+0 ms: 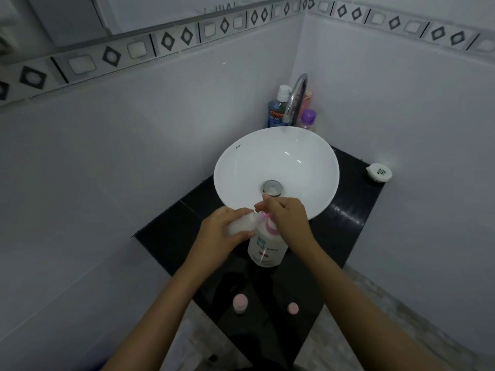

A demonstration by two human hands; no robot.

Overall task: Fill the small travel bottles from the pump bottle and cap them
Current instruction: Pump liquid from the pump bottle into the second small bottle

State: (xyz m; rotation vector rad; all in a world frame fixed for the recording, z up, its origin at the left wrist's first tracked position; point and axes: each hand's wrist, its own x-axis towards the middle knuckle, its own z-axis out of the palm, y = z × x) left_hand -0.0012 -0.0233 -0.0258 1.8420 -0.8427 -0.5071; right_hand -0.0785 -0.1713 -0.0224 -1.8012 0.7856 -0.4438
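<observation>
Translucent white travel bottle (239,226), gripped in left hand (222,234), lies tilted, mouth at pink pump nozzle (263,216); right hand (290,218) presses pump head.

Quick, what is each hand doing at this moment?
Left hand: closed around a small travel bottle, tilted toward the pump spout.
Right hand: resting on the pump bottle head, fingers bent; not a full grip.

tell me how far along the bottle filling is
Looks done: one small bottle with a pink cap stands capped on the black counter. In hand: the left hand holds an uncapped travel bottle at the pump bottle spout while the right hand presses the pump. Left: capping it, probably with the loose pink cap.
</observation>
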